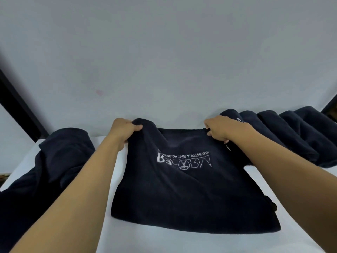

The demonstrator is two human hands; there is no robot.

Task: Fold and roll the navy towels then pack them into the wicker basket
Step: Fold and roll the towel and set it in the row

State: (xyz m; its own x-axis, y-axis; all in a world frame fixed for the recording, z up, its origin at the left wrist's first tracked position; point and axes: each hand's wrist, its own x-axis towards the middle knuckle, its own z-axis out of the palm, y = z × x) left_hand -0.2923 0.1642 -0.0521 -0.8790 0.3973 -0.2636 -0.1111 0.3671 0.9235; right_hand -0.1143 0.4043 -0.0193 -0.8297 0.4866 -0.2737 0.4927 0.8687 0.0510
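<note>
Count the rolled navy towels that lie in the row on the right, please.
5, side by side on the table's right: first, second, third, fourth, fifth. More may lie beyond the frame's edge.

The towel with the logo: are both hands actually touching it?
Touching. The head view shows the left hand and the right hand each pinching a far corner of the towel, with fabric bunched between the fingers.
</note>
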